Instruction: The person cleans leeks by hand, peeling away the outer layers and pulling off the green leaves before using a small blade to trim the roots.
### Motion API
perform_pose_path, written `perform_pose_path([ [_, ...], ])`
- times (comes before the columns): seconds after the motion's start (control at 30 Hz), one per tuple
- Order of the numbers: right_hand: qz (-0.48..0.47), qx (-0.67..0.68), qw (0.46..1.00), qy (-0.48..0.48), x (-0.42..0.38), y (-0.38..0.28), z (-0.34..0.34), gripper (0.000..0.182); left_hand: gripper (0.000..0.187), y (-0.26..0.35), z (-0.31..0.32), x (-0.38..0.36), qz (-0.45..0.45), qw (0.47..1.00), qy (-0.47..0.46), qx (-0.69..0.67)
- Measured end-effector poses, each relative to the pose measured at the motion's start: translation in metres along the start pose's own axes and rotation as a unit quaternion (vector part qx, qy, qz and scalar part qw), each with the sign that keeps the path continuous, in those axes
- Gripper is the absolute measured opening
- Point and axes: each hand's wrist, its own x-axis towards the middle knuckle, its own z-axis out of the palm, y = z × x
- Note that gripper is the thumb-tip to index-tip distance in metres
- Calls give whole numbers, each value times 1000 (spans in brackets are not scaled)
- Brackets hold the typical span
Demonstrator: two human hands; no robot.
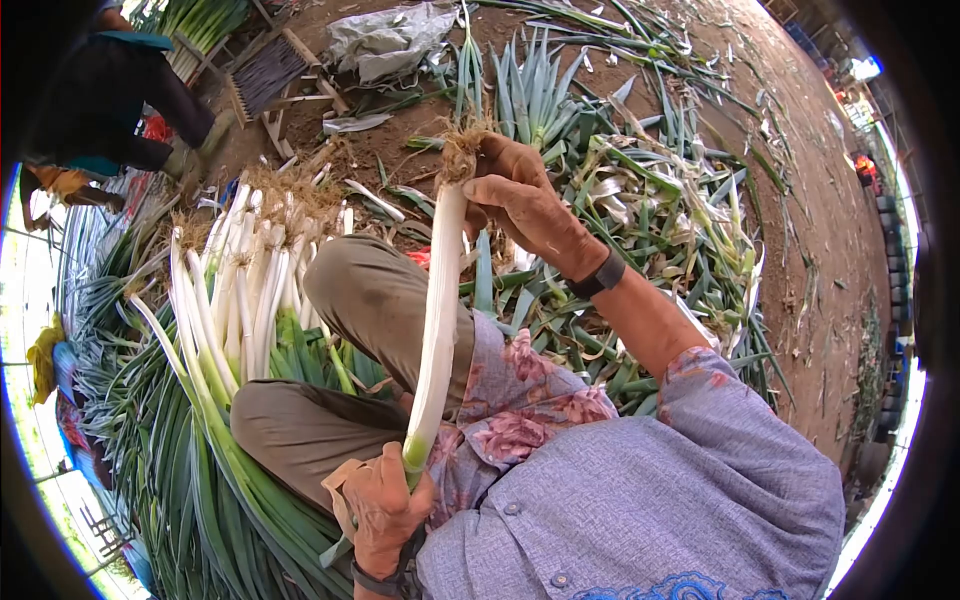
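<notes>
A long leek [436,310] with a white shank stands nearly upright in front of my body, its brown roots [462,150] at the top. My left hand [385,500] is closed round the leek's green lower end; a tan band or wrap shows at its fingers. My right hand [520,205] is at the root end, thumb and fingers closed on the top of the shank just below the roots. Some of its fingers are hidden behind the thumb and palm. To the left lies a heap of leeks [235,300], white ends and roots upward.
Stripped leaves [650,230] are piled on the right, with whole leek tops [540,90] behind. A pale plastic sack [390,45] and a wooden stool [275,70] are at the back. Another person [110,90] stands at the upper left. My bent knees [370,290] are between the heaps.
</notes>
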Motion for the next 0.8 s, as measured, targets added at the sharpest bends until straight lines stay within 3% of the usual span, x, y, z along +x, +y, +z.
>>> perform_pose_path([
  [0.27, -31, -94, 989, 114, -4, 13, 1, 15, 41, -1, 19, -11, 25, 999, -11, 40],
  [0.43, -32, -82, 978, 188, 5, 23, 4, 17, 56, 8, 27, -17, 48, 990, -2, 129],
  [0.57, 3, -57, 975, 213, 8, 21, 9, 23, 41, 13, 24, -13, 76, 981, 11, 181],
  [0.63, 9, -102, 983, 151, 9, 30, -13, 29, 36, 15, 19, -11, 74, 978, 8, 195],
  [0.67, 5, -33, 986, 166, 3, 41, -20, 34, 34, 10, 23, -15, 102, 974, -13, 204],
  [0.7, -5, -66, 979, 193, 9, 58, -40, 36, 33, 3, 26, -18, 119, 967, -33, 223],
  [0.73, 43, -53, 983, 167, 16, 59, -56, 37, 30, 6, 17, -11, 107, 966, -33, 233],
  [0.77, -4, -111, 975, 192, 13, 51, -53, 32, 28, 9, 15, -9, 88, 976, -31, 196],
  [0.8, -57, -210, 935, 282, 19, 59, -65, 26, 24, 5, 26, -14, 74, 983, -12, 168],
])
